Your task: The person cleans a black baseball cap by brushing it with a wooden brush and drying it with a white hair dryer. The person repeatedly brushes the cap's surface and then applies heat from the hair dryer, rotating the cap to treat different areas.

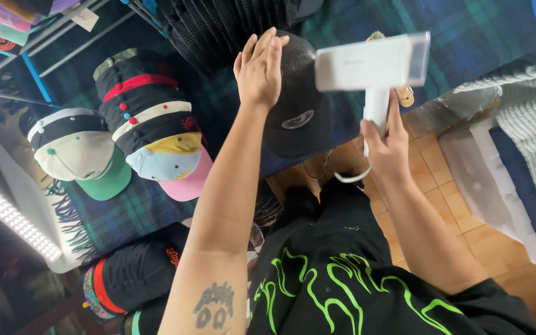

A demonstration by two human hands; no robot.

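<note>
Head view: a dark green plaid cloth (125, 217) covers the table, with stacked baseball caps (150, 124) on it (many colours). The black mesh-backed cap (296, 105) lies under the left hand (259, 68), whose flat, open grip rests on its crown. Just right, the right hand (387, 146) wraps the handle of a white handheld steamer (373, 62).

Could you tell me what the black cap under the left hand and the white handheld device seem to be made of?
Black cap: apparently matte fabric, seemingly with a mesh back. White handheld device in the right hand: likely smooth hard plastic with a faint sheen. Left hand rests flat on the cap.
</note>
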